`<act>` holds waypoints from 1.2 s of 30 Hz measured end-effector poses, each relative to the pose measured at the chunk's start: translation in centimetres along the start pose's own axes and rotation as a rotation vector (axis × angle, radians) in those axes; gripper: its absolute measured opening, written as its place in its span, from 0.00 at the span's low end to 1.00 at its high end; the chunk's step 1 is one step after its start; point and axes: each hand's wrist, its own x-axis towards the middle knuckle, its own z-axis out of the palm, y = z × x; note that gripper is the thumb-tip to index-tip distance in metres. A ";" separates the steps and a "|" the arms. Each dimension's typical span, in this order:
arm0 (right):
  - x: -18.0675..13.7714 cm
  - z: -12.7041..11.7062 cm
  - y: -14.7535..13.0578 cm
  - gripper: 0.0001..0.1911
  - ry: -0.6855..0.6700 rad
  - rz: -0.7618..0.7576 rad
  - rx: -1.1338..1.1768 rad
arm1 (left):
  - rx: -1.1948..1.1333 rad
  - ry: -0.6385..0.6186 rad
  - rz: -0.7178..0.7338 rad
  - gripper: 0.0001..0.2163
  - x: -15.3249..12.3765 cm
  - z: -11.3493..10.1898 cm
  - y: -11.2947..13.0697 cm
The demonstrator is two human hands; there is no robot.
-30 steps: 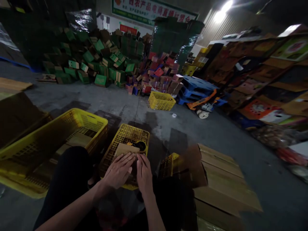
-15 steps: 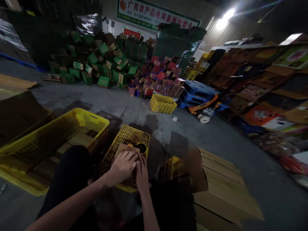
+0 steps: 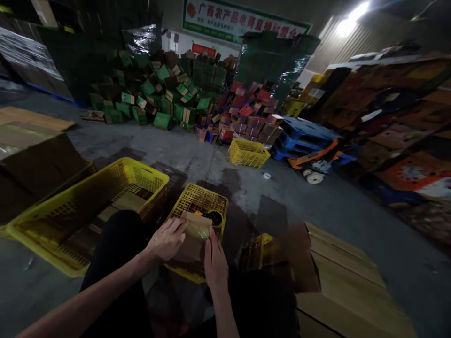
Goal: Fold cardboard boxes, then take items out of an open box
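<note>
A small brown cardboard box point(image 3: 193, 241) with shiny clear tape across its top rests on a yellow plastic crate point(image 3: 188, 195). My left hand point(image 3: 166, 240) holds the box along its left side, fingers curled over the upper edge. On the opposite side, my right hand point(image 3: 215, 263) grips it with the fingers pointing away from me. Just behind the box lies a black and yellow tape dispenser point(image 3: 214, 217), partly hidden by it.
To the left stands a large yellow crate point(image 3: 130, 164) with several flat cardboard boxes point(image 3: 129, 202) inside. A big carton point(image 3: 345, 272) is at the right. Farther off are another yellow crate point(image 3: 248, 152), a pallet jack point(image 3: 313, 159), blue pallets point(image 3: 306, 131) and heaped green boxes point(image 3: 164, 119).
My hands have moved apart from the middle of the box's top to its two sides, uncovering the taped top. The view has turned slightly left.
</note>
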 end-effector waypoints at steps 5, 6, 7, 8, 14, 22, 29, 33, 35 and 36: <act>0.1 -0.3 -0.2 0.27 0.045 -0.074 -0.101 | -0.027 -0.002 -0.030 0.25 -1.3 0.2 -0.4; 0.2 -0.4 -0.3 0.27 0.058 -0.098 -0.136 | -0.041 0.000 -0.026 0.25 -1.6 0.3 -0.3; 0.2 -0.6 -0.5 0.27 0.068 -0.125 -0.172 | -0.061 -0.002 -0.024 0.26 -1.9 0.4 -0.2; 0.3 -0.8 -0.7 0.28 0.074 -0.154 -0.205 | -0.082 -0.008 -0.026 0.27 -2.3 0.5 -0.1; 1.0 -1.0 -2.5 0.27 0.054 -0.275 -0.326 | -0.149 -0.032 -0.055 0.30 -3.4 1.3 -0.2; 2.0 1.4 -4.9 0.29 0.047 -0.307 -0.326 | -0.194 -0.026 0.026 0.27 -2.7 2.0 -1.7; 2.2 3.5 -6.2 0.27 -0.004 -0.338 -0.317 | -0.264 -0.076 -0.002 0.27 -3.3 0.8 -2.1; 1.7 3.2 -6.4 0.26 -0.056 -0.371 -0.303 | -0.373 -0.093 -0.055 0.26 -3.4 0.7 -1.5; 1.4 3.0 -6.5 0.26 -0.069 -0.383 -0.298 | -0.416 -0.092 -0.109 0.25 -3.4 0.8 -1.3; 1.3 2.9 -6.6 0.26 -0.075 -0.389 -0.299 | -0.427 -0.090 -0.131 0.25 -3.4 0.9 -1.3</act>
